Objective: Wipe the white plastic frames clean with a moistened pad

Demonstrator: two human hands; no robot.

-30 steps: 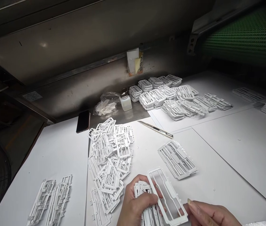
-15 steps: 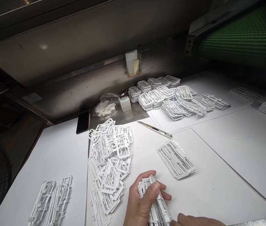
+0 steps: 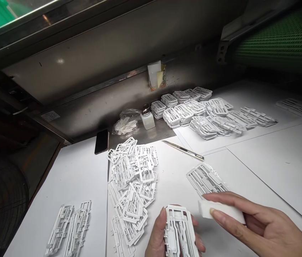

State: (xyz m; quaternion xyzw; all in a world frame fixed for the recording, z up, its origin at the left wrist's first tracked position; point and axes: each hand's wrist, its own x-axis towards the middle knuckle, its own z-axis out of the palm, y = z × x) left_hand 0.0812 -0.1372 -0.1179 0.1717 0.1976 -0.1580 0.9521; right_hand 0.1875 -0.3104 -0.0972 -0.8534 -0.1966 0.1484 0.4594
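Note:
My left hand (image 3: 158, 240) grips a stack of white plastic frames (image 3: 179, 231) at the bottom centre, held upright on edge. My right hand (image 3: 260, 223) comes in from the lower right and holds a small white block (image 3: 222, 211) between thumb and fingers. That block hovers just over the near end of a small pile of white frames (image 3: 206, 179) lying on the white sheet. A loose heap of the same frames (image 3: 132, 189) lies to the left of my left hand.
Neat stacks of frames (image 3: 201, 116) fill the back right. A craft knife (image 3: 183, 150), a small pump bottle (image 3: 147, 119), a plastic bag (image 3: 126, 123) and a dark phone (image 3: 101, 141) lie near the metal back wall. More frames (image 3: 69, 228) rest at the lower left. A green conveyor (image 3: 282, 41) runs top right.
A second ago my right hand held a single frame against the stack; that frame joined the stack. My right hand now holds a white block and has moved up over the small pile.

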